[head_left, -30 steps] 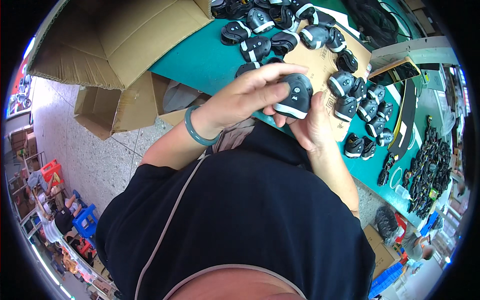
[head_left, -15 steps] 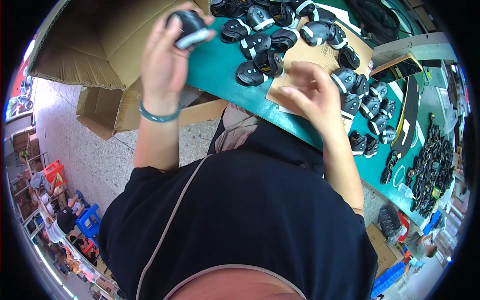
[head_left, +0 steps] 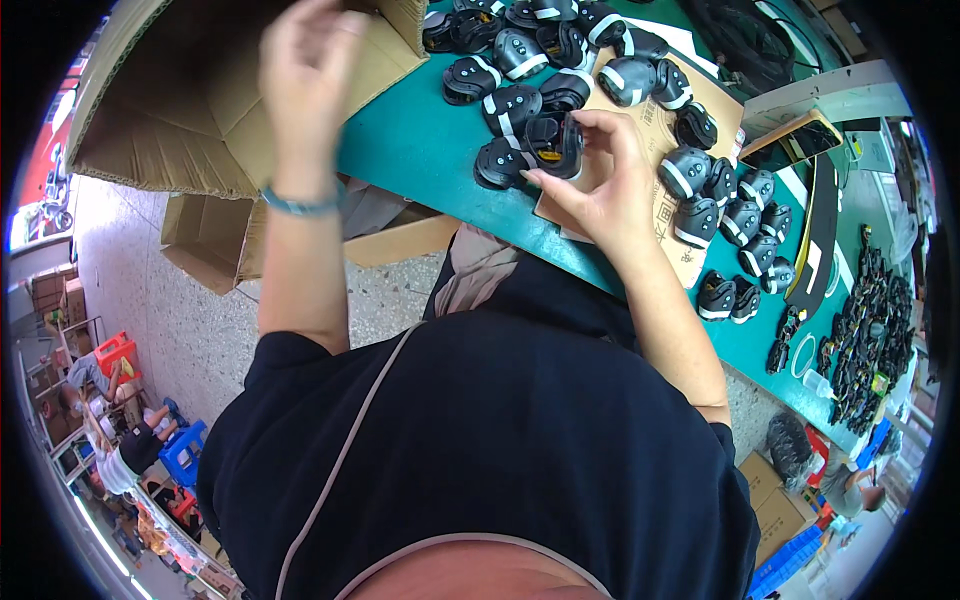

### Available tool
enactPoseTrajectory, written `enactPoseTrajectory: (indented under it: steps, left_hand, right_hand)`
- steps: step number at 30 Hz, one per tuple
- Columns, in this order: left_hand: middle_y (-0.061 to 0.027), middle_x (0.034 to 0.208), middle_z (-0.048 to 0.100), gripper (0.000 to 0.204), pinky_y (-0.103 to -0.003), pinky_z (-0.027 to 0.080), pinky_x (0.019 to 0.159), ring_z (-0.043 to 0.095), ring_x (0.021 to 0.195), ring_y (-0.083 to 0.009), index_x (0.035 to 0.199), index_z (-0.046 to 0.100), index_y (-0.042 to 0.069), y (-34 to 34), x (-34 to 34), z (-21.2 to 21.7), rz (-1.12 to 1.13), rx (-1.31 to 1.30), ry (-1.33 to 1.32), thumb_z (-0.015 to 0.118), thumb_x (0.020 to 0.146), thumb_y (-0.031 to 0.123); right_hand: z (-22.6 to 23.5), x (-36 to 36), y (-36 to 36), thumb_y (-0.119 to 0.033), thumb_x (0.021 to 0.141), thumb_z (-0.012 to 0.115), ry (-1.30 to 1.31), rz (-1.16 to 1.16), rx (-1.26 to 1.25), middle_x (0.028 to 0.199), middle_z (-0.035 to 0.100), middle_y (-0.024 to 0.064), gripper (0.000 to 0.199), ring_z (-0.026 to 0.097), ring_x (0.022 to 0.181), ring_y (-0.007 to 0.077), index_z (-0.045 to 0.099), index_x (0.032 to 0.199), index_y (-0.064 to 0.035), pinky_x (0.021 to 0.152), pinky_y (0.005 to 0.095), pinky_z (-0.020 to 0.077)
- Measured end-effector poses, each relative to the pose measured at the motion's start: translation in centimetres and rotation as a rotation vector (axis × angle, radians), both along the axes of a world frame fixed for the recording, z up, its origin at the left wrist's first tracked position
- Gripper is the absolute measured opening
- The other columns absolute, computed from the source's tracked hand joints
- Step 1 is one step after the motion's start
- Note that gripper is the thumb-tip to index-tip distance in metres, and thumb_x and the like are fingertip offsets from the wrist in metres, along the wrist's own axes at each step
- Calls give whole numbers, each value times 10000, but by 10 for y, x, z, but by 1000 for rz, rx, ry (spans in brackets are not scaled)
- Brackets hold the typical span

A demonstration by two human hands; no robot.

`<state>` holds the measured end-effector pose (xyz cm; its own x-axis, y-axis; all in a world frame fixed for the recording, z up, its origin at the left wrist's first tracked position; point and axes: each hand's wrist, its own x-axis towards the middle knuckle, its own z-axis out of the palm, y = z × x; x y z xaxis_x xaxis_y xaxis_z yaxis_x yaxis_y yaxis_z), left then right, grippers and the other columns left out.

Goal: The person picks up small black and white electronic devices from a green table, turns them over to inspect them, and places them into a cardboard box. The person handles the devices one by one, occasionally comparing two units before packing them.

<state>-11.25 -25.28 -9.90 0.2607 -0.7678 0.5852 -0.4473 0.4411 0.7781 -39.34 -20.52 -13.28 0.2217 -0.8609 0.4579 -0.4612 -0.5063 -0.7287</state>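
Head view: your right hand (head_left: 600, 185) is out over the teal-green work table (head_left: 420, 160), and its fingers (head_left: 590, 122) are clamped on a black moulded plastic part with an orange patch showing inside it (head_left: 548, 148). The part sits at your fingertips, tilted up off the table: your thumb lies along its near lower edge and the other fingers curl over its far right side, so only its left face shows. It is just beside a black-and-grey rounded plastic shell (head_left: 497, 163) lying flat on the table to its left, and I cannot tell whether the two touch.

Your left hand (head_left: 305, 60) is raised well apart from the right, up over the open brown cardboard box (head_left: 170, 120) at the table's left end. Its fingers are bent loosely and a little apart, and I see nothing between them; whether they touch the box flap (head_left: 395, 25) I cannot tell. A blue-green band (head_left: 297, 203) circles that wrist.

Beyond your right hand a cluster of more black-and-grey shells (head_left: 545, 45) lies across the far part of the table. To the right, a second group of like shells (head_left: 735, 205) rests partly on a flat sheet of brown cardboard (head_left: 665, 215) under your right hand. Further right lie a long black strip (head_left: 820, 235) and a heap of small black parts (head_left: 870, 340). A smaller open cardboard box (head_left: 205, 240) stands on the floor below the table's edge.
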Motion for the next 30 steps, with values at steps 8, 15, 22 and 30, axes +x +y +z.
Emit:
enactPoseTrajectory:
  steps: [8,15,22,30]
  left_hand:
    - [-142,1222,560,485,-308,455,938,549,1120,-194,1258,483,-18,87,-105,-6,-477,207,-21,694,840,107]
    - [-121,1118,622,293,-284,461,921,594,1023,-161,1206,522,-6,63,-46,-15,-256,185,403,551,928,83]
    - [-194,1151,544,455,-297,451,865,569,983,-243,1261,468,-66,-28,74,-11,148,92,182,601,893,167]
    - [-142,1169,569,420,-341,465,908,564,1070,-215,1248,508,3,-14,34,10,481,64,-712,628,911,222]
  right_hand:
    - [3,17,13,-115,532,901,-67,68,-212,1029,519,119,710,556,903,241,504,1117,-53,737,309,500]
    - [1,12,4,-190,611,862,61,162,95,1049,567,109,624,596,952,260,555,1138,-59,804,355,504]
    - [-13,34,4,-270,617,840,395,135,12,1059,569,119,648,565,988,310,572,1178,-86,875,413,438]
    - [-5,31,1,-141,555,870,-10,33,-55,1009,545,123,636,586,935,322,562,1106,-69,772,383,510]
